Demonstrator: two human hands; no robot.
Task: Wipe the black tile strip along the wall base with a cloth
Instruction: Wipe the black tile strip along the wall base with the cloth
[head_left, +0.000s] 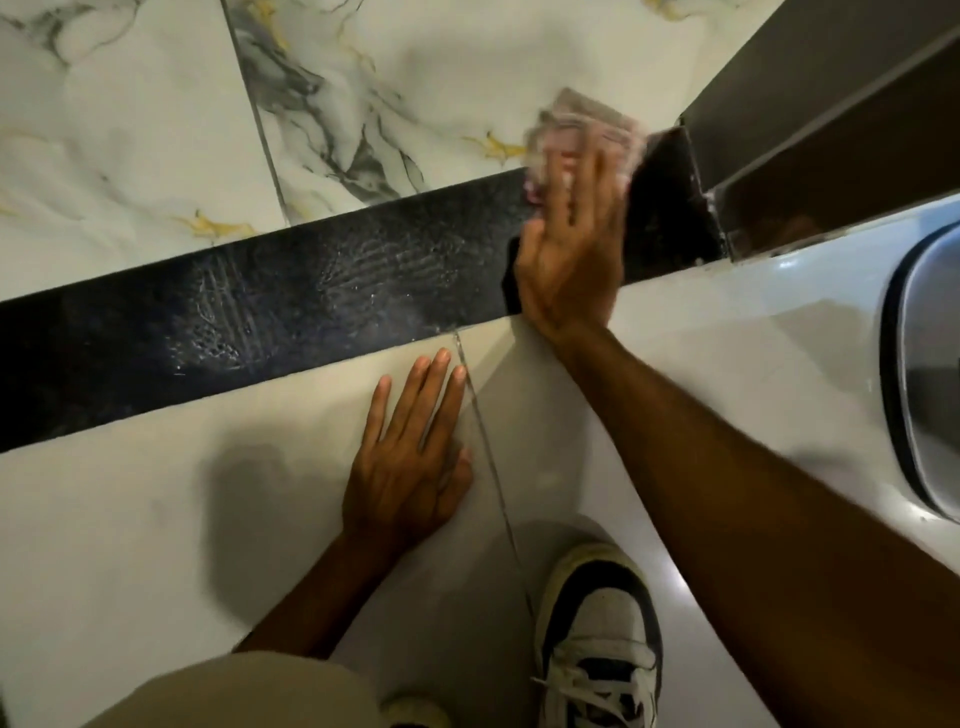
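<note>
A: Nearest the lens?
B: Knee (249, 691) and shoe (597, 649) are seen low in frame, on the floor (156, 519).
A: Hands?
B: Left hand (410, 452) is laid flat on the floor, fingers spread, nothing held. Right hand (571, 260) is pressed open-palmed on a cloth (587, 130) (blurred, pinkish).
A: Cloth where?
B: Against the strip (260, 312), near its right end, by a dark panel (805, 104). Streaks are seen on the strip's left part. Marbled wall (156, 130) is above.
</note>
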